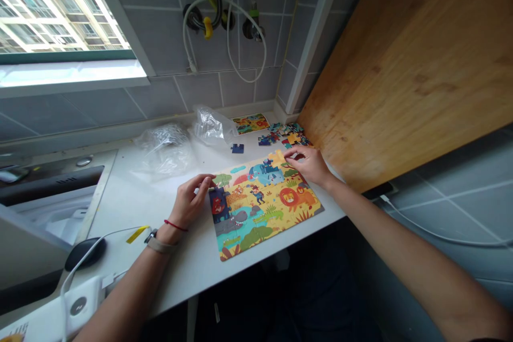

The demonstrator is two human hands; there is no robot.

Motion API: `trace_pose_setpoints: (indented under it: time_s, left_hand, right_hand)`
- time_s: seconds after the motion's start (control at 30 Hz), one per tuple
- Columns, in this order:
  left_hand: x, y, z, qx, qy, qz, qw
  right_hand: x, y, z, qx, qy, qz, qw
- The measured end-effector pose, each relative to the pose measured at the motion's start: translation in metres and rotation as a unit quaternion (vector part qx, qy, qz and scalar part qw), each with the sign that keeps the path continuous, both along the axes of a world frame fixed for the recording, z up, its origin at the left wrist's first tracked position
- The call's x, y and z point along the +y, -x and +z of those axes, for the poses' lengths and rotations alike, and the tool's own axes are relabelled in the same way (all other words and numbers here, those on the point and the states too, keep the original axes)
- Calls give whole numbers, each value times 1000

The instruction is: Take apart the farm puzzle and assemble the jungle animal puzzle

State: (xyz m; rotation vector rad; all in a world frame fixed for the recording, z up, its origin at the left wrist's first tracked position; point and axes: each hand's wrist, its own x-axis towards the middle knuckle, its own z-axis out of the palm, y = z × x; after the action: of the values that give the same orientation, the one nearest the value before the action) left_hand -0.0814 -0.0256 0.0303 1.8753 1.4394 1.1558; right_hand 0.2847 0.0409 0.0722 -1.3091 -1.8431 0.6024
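Observation:
A colourful animal jigsaw puzzle (260, 206) lies on the white table, largely joined, with a lion, elephant and crocodile on it. My right hand (309, 164) is at its upper right edge, thumb and fingers pinched on a yellow puzzle piece (278, 157) there. At the upper left corner rests my left hand (193, 196), fingers bent near a dark blue section; whether it holds anything is hidden. Loose pieces (294, 138) are heaped behind the puzzle, and one dark blue piece (238, 148) lies apart.
Clear plastic bags (166, 147) and a small picture card (250, 123) lie at the back of the table (188, 272). A wooden panel (393, 64) borders the right side. At left are a black mouse (85, 254), a white power strip (82, 304) and cables.

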Motion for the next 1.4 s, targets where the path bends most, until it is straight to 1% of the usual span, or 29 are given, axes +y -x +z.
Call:
trace_pose_setpoints:
  time_s: [0.1, 0.17, 0.27, 0.33, 0.4, 0.47, 0.6, 0.7, 0.83, 0.93, 1.0, 1.1, 1.27, 1.4]
  left_hand:
    - [0, 2, 1, 12, -4, -1, 1000]
    - [0, 3, 0, 21, -8, 0, 1000]
    - [1, 5, -1, 28, -13, -1, 1000]
    - [1, 6, -1, 33, -20, -8, 999]
    - [0, 5, 1, 42, -30, -17, 999]
    - [-2, 4, 4, 57, -41, -30, 997]
    - [-3, -2, 8, 87, -51, -66, 993]
    - [-4, -6, 9, 99, -52, -82, 990]
    - [-3, -6, 12, 130, -45, -90, 986]
    - [-4, 3, 15, 181, -27, -126, 975]
    - [-5, 10, 17, 223, -2, -155, 962]
    - [-6, 16, 18, 265, 30, -172, 948]
    - [-6, 11, 16, 267, 48, -189, 944]
    - [-6, 8, 14, 265, 41, -183, 946]
  right_hand:
    - [-11, 26, 12, 11, -11, 92, 996]
    - [-14, 42, 15, 21, 7, 147, 989]
    - [-11, 65, 7, 16, 76, 211, 974]
    - [-5, 77, -2, -11, 133, 254, 958]
    - [2, 86, -11, -44, 175, 288, 940]
    - [8, 90, -20, -68, 179, 288, 938]
    - [7, 91, -37, -50, 124, 238, 962]
    - [1, 88, -42, -53, 72, 259, 962]
    - [-3, 87, -39, -76, 26, 326, 942]
    - [-3, 89, -36, -106, -4, 354, 929]
    - [-4, 90, -36, -123, -19, 357, 926]
    - [-4, 92, -39, -127, -21, 356, 926]
    - [-2, 89, -37, -111, -8, 340, 934]
    - [4, 76, -31, -124, 3, 338, 933]
